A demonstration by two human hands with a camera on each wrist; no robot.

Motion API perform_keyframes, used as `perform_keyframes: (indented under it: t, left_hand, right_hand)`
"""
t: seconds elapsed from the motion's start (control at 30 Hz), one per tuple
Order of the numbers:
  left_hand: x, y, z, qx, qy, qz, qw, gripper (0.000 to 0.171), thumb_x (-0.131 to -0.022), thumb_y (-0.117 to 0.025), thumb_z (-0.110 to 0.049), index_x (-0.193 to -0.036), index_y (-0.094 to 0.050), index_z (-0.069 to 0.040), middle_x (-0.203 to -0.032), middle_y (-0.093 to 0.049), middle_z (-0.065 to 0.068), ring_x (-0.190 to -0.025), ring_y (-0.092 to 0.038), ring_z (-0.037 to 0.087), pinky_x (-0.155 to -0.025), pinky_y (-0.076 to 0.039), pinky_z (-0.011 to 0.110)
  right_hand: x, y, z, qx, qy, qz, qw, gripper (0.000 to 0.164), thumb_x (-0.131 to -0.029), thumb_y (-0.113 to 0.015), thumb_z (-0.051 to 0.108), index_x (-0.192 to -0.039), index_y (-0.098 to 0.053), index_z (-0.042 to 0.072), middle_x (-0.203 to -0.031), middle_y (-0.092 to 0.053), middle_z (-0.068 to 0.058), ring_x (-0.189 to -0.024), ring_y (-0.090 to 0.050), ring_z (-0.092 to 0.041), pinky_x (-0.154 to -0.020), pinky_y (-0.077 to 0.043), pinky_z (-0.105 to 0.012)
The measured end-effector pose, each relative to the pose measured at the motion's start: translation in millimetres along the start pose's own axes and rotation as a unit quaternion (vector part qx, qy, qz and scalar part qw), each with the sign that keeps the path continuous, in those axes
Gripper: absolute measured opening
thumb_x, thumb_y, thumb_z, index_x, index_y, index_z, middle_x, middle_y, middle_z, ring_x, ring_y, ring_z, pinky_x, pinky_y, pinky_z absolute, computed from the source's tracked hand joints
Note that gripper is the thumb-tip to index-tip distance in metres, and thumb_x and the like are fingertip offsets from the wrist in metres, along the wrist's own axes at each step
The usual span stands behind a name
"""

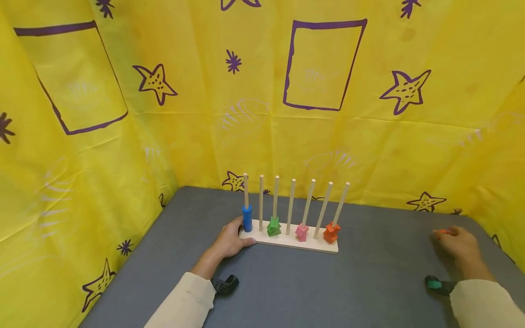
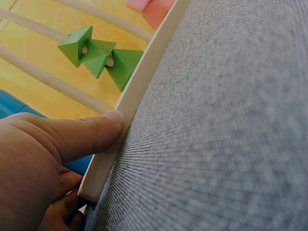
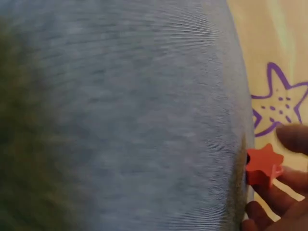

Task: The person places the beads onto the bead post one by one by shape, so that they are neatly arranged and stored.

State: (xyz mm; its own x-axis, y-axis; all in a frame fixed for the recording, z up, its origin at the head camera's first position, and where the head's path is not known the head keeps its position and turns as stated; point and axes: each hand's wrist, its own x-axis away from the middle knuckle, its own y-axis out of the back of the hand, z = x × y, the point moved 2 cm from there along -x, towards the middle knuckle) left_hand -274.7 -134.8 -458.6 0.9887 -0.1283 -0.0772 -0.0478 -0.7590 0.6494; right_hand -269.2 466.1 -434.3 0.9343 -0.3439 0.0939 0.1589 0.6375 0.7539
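My left hand (image 1: 230, 239) grips the left end of the pale wooden base (image 1: 287, 241) of a peg stacker, its thumb on the front edge. Beside that hand, blue beads (image 1: 247, 218) sit on the leftmost peg. Green triangular beads (image 2: 98, 54) are threaded on the third peg, pink beads (image 1: 301, 232) on the fifth and orange-red star beads (image 1: 331, 233) on the last. At the far right of the table, my right hand (image 1: 461, 246) has its fingers curled around a loose orange-red star bead (image 3: 263, 161); the thumb's contact is unclear.
The stacker stands on a grey cloth-covered table (image 1: 381, 264), near its back edge. Yellow curtains (image 1: 197, 136) with purple starfish drawings enclose the back and sides. Several pegs carry no beads, such as the second peg (image 1: 261, 200).
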Motion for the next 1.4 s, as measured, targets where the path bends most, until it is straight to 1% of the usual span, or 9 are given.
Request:
perform_keyframes:
  t: [0.13,0.37,0.57,0.73,0.83,0.97,1.03,1.27,1.4]
  left_hand:
    - [-0.4,-0.8,-0.5,-0.001,0.0,0.001,1.0,0.075,-0.078,-0.082,-0.017,-0.14,-0.044,0.004,-0.134,-0.052,0.023,-0.124,-0.047,0.039,-0.1,-0.038,0.052]
    - [-1.3,-2.2,0.4,0.002,-0.001,0.003,1.0,0.076,-0.078,-0.082,-0.017,-0.14,-0.044,0.005,-0.134,-0.051,0.023,-0.124,-0.047,0.04,-0.1,-0.038,0.052]
    - [-1.7,0.0,0.3,0.005,-0.006,-0.001,1.0,0.075,-0.078,-0.082,-0.016,-0.139,-0.044,0.005,-0.133,-0.052,0.023,-0.124,-0.047,0.039,-0.1,-0.038,0.052]
    - [-2.4,2.0,0.3,0.007,-0.006,-0.001,1.0,0.075,-0.079,-0.082,-0.016,-0.14,-0.043,0.005,-0.134,-0.052,0.023,-0.124,-0.047,0.039,-0.1,-0.038,0.052]
    - [-2.6,2.6,-0.1,0.008,-0.005,0.001,1.0,0.076,-0.079,-0.082,-0.016,-0.141,-0.043,0.005,-0.134,-0.051,0.023,-0.124,-0.047,0.04,-0.1,-0.038,0.052]
    - [-2.5,2.2,-0.6,0.009,-0.004,0.002,0.9999,0.076,-0.079,-0.082,-0.016,-0.141,-0.042,0.006,-0.134,-0.051,0.023,-0.124,-0.046,0.04,-0.101,-0.037,0.052]
    - [-2.4,1.8,-1.0,0.009,-0.005,0.002,0.9999,0.076,-0.079,-0.082,-0.016,-0.14,-0.043,0.006,-0.134,-0.051,0.023,-0.124,-0.046,0.04,-0.101,-0.037,0.052]
    - [-1.7,0.5,-1.6,0.006,-0.007,0.002,1.0,0.075,-0.079,-0.082,-0.015,-0.14,-0.043,0.006,-0.134,-0.051,0.024,-0.124,-0.047,0.04,-0.101,-0.037,0.052]
    - [-1.1,0.1,-0.9,0.007,-0.007,0.003,0.9999,0.075,-0.079,-0.082,-0.015,-0.14,-0.043,0.005,-0.134,-0.051,0.024,-0.124,-0.046,0.04,-0.101,-0.037,0.052]
  right_hand:
    - [2,-3,0,0.06,0.014,-0.026,0.998,0.06,-0.096,-0.05,0.039,-0.125,-0.044,-0.014,-0.125,-0.036,-0.045,-0.109,-0.032,-0.064,-0.089,-0.03,-0.065]
    - [7,-4,7,0.052,0.025,-0.06,0.997,0.058,-0.097,-0.05,0.035,-0.131,-0.044,-0.012,-0.129,-0.035,-0.045,-0.115,-0.029,-0.063,-0.096,-0.021,-0.067]
    - [18,-1,20,0.021,0.046,-0.069,0.996,0.067,-0.097,-0.051,0.046,-0.133,-0.046,-0.01,-0.127,-0.045,-0.037,-0.109,-0.039,-0.057,-0.082,-0.036,-0.062]
    - [31,1,44,-0.01,0.096,-0.054,0.994,0.073,-0.095,-0.052,0.052,-0.135,-0.046,-0.009,-0.125,-0.051,-0.034,-0.098,-0.052,-0.045,-0.066,-0.046,-0.044]
    - [40,2,62,-0.034,0.124,-0.042,0.991,0.076,-0.093,-0.054,0.053,-0.138,-0.044,-0.007,-0.128,-0.049,-0.032,-0.09,-0.057,-0.026,-0.062,-0.048,-0.032]
    - [50,3,85,-0.056,0.15,-0.039,0.986,0.072,-0.093,-0.057,0.05,-0.14,-0.044,-0.004,-0.13,-0.049,-0.029,-0.081,-0.051,-0.001,-0.058,-0.048,-0.021]
    - [56,4,96,-0.063,0.163,-0.042,0.984,0.069,-0.094,-0.057,0.048,-0.14,-0.045,-0.002,-0.127,-0.051,-0.024,-0.082,-0.049,0.004,-0.059,-0.048,-0.019]
    - [76,11,134,-0.118,0.223,-0.049,0.966,0.053,-0.095,-0.061,0.039,-0.135,-0.054,0.005,-0.098,-0.064,0.018,-0.084,-0.057,0.008,-0.065,-0.046,-0.013]
    - [87,12,157,-0.155,0.242,-0.038,0.957,0.048,-0.094,-0.063,0.034,-0.134,-0.056,0.008,-0.097,-0.068,0.016,-0.085,-0.062,0.003,-0.069,-0.046,-0.011]
